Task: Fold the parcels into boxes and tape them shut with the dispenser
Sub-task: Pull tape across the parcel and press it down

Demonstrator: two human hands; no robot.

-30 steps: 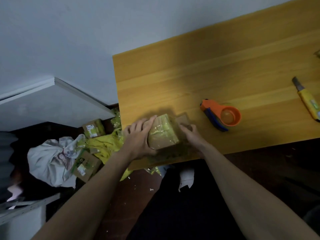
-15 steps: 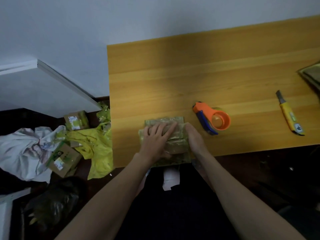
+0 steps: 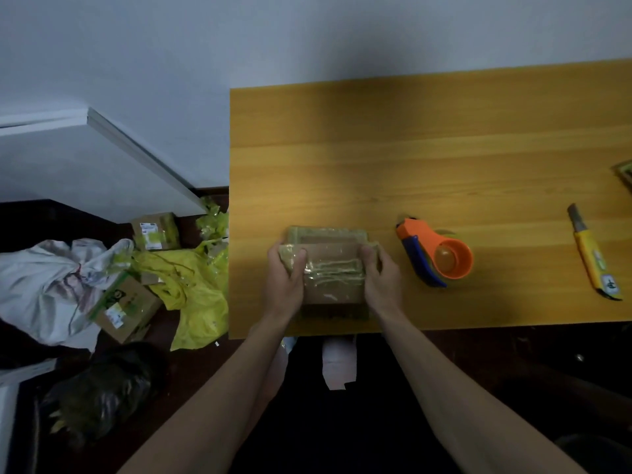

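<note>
A small brown cardboard parcel (image 3: 330,268), partly covered with shiny yellowish tape, sits near the front edge of the wooden table (image 3: 427,159). My left hand (image 3: 285,282) grips its left side, thumb on top. My right hand (image 3: 381,278) grips its right side the same way. The orange and blue tape dispenser (image 3: 436,256) lies on the table just right of my right hand, untouched.
A yellow utility knife (image 3: 591,258) lies at the table's right. Another flat parcel (image 3: 624,172) peeks in at the right edge. On the floor to the left lie cardboard boxes (image 3: 124,306), yellow plastic bags (image 3: 195,285), a white sack (image 3: 48,285) and a black bag (image 3: 99,395).
The parcel went from being held tilted up to lying flat on the table. My left hand moved from pressing on its top to gripping its left side; my right hand now grips the right side.
</note>
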